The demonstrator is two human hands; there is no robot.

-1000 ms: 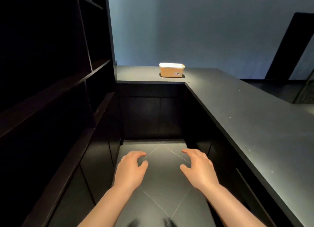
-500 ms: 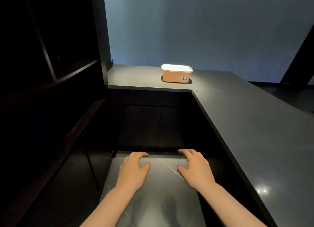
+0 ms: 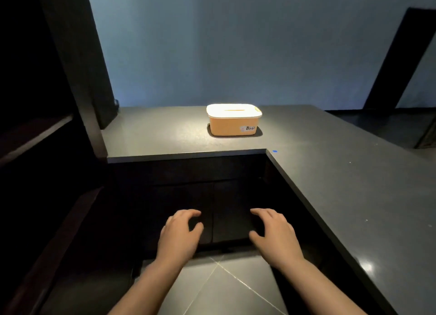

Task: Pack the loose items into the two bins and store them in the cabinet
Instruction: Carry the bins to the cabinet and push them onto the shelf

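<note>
Closer now: orange lidded box on table, well ahead of your left hand and right hand, both loosely spread, holding nothing.

1. "Bear" in dark lettering, on a small label at the lower right of the front face of the orange bin with a white lid.
2. Smaller print above that word: too small to read.

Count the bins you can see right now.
1: an orange bin with a white lid, on the dark countertop near the back wall. The second bin is not in view.
</note>
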